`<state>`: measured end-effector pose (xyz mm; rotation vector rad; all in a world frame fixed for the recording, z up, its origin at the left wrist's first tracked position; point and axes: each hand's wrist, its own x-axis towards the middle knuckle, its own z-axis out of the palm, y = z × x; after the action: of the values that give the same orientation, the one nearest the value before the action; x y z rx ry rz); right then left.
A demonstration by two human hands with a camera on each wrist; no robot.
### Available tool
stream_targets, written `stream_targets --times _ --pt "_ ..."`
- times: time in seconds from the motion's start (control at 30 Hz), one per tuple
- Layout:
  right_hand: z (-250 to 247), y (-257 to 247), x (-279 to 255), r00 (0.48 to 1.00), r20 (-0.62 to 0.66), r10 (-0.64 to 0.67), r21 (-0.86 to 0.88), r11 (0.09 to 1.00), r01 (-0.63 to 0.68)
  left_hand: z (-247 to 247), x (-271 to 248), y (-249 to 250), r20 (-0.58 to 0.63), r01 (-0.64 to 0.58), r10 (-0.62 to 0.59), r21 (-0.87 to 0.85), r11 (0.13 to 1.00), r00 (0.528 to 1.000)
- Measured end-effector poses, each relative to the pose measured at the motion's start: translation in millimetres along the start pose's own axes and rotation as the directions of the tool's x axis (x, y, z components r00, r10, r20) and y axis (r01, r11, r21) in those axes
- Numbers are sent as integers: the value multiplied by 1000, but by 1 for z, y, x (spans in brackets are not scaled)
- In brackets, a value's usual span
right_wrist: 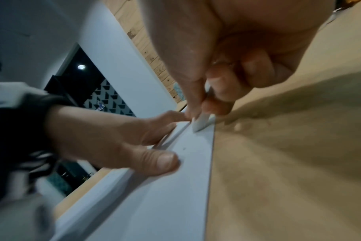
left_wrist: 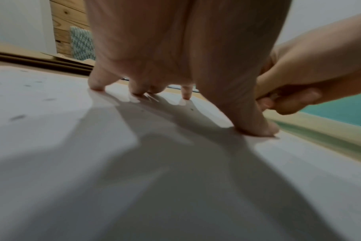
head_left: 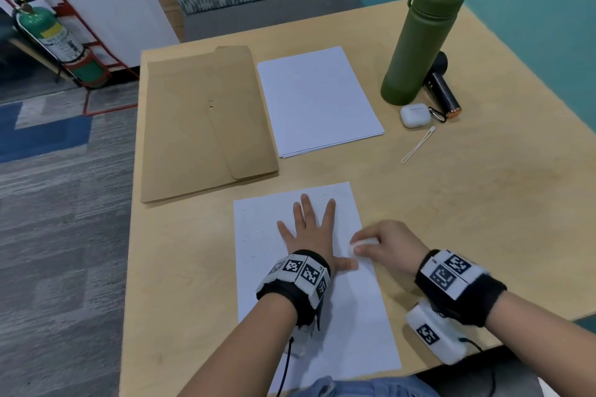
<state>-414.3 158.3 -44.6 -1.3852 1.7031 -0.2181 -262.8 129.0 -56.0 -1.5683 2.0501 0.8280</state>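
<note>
Sheet (head_left: 354, 332) is being pinned by flat, spread left hand (head_left: 309, 229); eraser (head_left: 362, 243) is being pinched in right hand (head_left: 392, 245) at sheet's right edge, just right of left thumb.

Sheet (head_left: 342, 332) laid at table (head_left: 467, 219) front edge, L hand (head_left: 308, 230) on it, eraser (head_left: 362, 243) at its R edge; envelopes (head_left: 200, 126) stacked behind-left, paper stack (head_left: 317, 103) to R; bottle (head_left: 419, 42) far R.

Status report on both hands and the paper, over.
Left hand flat, pressing sheet of paper down. Right hand pinches white eraser at sheet's right edge. Brown envelopes and paper stack lie apart.
</note>
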Motion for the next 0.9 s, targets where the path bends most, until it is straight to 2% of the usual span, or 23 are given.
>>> stream_targets --times 0.03,0.1,0.17,0.27,0.33,0.4,0.5,0.57,0.6,0.67,0.77,0.83,0.9 --pt "-2 0 -1 997 71 -11 -44 999 14 0 0 0 9 3 -3 10 1000 1000" --pt "-9 -6 6 995 93 -32 -61 997 38 0 1 0 22 7 -7 19 1000 1000" --pt "-15 -16 22 999 -32 -38 10 999 39 0 1 1 26 10 -10 21 1000 1000" --pt "-16 -26 44 971 -239 -12 86 996 34 -1 0 2 34 22 -23 25 999 999" --pt "-11 -24 42 963 -267 -16 78 996 39 -2 0 3 38 29 -29 21 999 999" --pt "-7 -15 26 983 -179 -28 76 996 42 -2 1 3 40 34 -34 15 999 999" --pt "-6 2 7 997 74 -17 -64 998 22 -1 3 4 36 38 -39 19 999 999" --pt "-10 0 13 994 106 -21 -86 996 31 0 3 5 39 37 -38 21 999 999" --pt "-13 -6 19 997 74 -34 -55 998 38 0 3 5 39 37 -38 23 999 999" --pt "-17 -18 38 996 -78 -39 46 998 43 -1 3 4 49 38 -40 28 999 998" --pt "-16 -31 59 961 -277 -1 113 993 33 -2 2 5 58 50 -52 35 998 997" --pt "-11 -31 53 956 -293 17 111 994 17 -3 2 6 60 56 -58 32 998 997" --pt "-4 -24 36 978 -209 1 66 998 13 -4 2 7 62 54 -55 26 998 997"
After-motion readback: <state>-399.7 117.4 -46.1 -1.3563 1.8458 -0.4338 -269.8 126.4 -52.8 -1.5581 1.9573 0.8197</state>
